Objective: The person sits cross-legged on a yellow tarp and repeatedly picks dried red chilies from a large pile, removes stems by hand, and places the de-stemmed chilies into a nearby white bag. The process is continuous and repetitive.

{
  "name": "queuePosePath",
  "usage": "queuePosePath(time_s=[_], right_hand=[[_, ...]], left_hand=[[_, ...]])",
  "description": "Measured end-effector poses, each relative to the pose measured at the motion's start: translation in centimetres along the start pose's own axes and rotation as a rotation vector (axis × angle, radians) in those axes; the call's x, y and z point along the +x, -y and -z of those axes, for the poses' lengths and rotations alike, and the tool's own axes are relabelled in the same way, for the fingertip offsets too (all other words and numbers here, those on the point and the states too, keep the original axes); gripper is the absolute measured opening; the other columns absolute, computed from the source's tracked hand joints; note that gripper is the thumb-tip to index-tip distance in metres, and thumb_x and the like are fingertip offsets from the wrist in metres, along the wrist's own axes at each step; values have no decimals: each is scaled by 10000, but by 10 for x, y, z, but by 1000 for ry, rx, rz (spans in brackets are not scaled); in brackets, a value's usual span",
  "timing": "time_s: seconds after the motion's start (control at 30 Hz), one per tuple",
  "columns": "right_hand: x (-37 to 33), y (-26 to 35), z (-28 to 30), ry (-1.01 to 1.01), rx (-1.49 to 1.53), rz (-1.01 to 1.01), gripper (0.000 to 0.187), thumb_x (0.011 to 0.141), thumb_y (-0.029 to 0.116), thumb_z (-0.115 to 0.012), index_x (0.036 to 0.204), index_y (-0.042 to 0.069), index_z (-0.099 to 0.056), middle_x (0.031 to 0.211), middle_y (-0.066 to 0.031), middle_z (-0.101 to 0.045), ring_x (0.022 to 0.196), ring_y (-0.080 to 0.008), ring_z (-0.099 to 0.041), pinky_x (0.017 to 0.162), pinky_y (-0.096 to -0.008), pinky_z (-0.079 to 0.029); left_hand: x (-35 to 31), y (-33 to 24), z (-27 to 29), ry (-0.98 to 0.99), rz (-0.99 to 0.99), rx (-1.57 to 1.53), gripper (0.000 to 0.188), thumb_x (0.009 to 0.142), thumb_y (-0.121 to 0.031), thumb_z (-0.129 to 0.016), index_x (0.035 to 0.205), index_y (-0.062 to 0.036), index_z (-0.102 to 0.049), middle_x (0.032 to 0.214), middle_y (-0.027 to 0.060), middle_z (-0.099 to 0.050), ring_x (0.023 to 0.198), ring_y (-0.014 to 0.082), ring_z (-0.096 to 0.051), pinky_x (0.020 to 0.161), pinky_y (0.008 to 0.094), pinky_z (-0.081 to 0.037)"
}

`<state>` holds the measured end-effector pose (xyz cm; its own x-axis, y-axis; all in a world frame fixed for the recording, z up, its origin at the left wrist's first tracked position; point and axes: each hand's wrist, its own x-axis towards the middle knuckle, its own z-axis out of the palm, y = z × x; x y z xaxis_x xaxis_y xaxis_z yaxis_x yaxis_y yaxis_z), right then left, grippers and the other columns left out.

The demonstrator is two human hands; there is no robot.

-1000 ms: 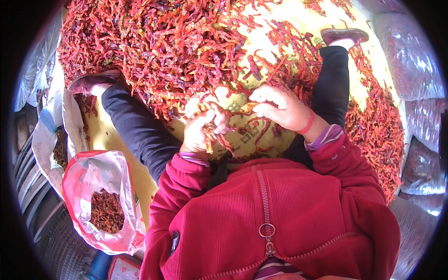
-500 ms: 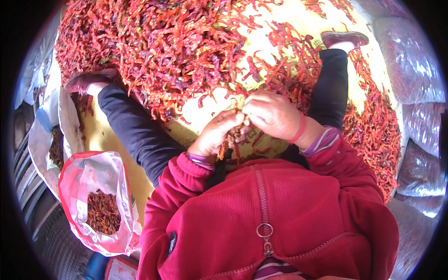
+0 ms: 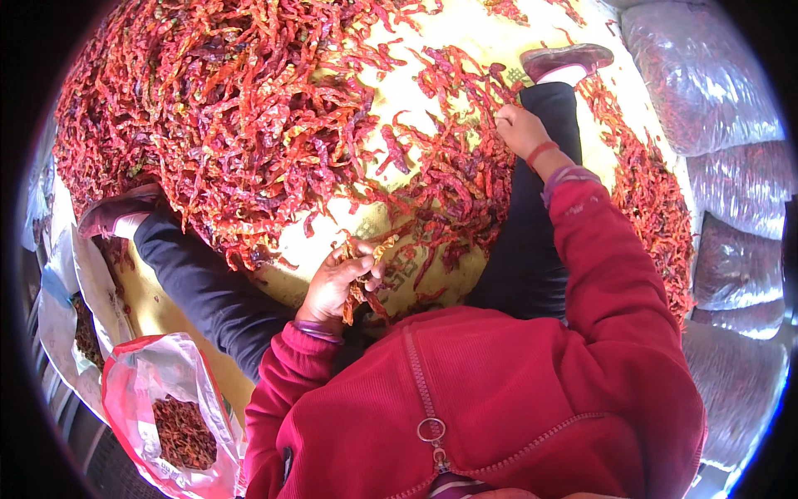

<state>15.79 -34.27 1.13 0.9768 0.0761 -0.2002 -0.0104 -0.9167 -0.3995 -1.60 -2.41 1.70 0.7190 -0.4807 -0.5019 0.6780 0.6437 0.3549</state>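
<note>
My left hand (image 3: 331,287) is closed round a small bunch of dried chili peppers (image 3: 359,293), in front of my jacket. Some are dull brown, and one pale yellowish pepper sticks out past the thumb. Stretched far out beside my right shin, my right hand (image 3: 522,131) has its fingers curled together over scattered peppers. What its fingertips hold, if anything, cannot be made out. A big heap of red dried chili peppers (image 3: 241,108) lies between and beyond my legs, spread on a yellow sheet (image 3: 366,220).
At my left stands an open white and red sack (image 3: 125,387) with darker peppers (image 3: 183,432) inside. Behind it is another white sack (image 3: 62,308). Several filled clear plastic bags (image 3: 706,83) line the right side. More peppers (image 3: 652,224) lie outside my right leg.
My right hand has left my left hand and reached forward and right to the peppers by my right shin. My left hand still holds its bunch. The view has shifted.
</note>
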Motion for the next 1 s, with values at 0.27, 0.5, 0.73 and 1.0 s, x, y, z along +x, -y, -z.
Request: queuePosePath(time_s=[0.27, 0.5, 0.73, 1.0], right_hand=[[26, 0, -25, 246, -320, -114, 300, 728, 302, -493, 870, 47, -560, 837, -155, -566, 788, -286, -542, 704, -360, -415], [-3, -2, -2, -26, 449, 63, 211, 754, 227, -519, 824, 31, -555, 609, -31, -494, 585, -90, -456, 562, -235, -382], [-51, 51, 39, 326, 958, 74, 210, 831, 158, -392, 991, 27, -432, 705, -8, -486, 633, -79, -464, 595, -215, -389], [-121, 120, -52, 754, 535, 422, 372, 726, 94, -434, 1083, 17, -366, 732, -175, -520, 661, -264, -537, 593, -347, -413]], left_hand=[[2, -7, -3, -127, -33, 118, 152, 708, 33, -465, 850, -3, -505, 719, 116, -557, 531, 125, -452, 510, 215, -378], [-4, -7, -3, -60, -48, 237, 151, 675, 69, -437, 796, 15, -510, 653, 79, -509, 504, 129, -439, 476, 224, -376], [-13, -3, -16, -99, -63, 233, 111, 728, -100, -527, 753, 8, -529, 646, 73, -500, 520, 111, -433, 435, 198, -329], [2, 14, -23, -12, -140, 764, 150, 786, -70, -509, 929, -45, -550, 790, -15, -551, 684, 61, -481, 616, 211, -406]])
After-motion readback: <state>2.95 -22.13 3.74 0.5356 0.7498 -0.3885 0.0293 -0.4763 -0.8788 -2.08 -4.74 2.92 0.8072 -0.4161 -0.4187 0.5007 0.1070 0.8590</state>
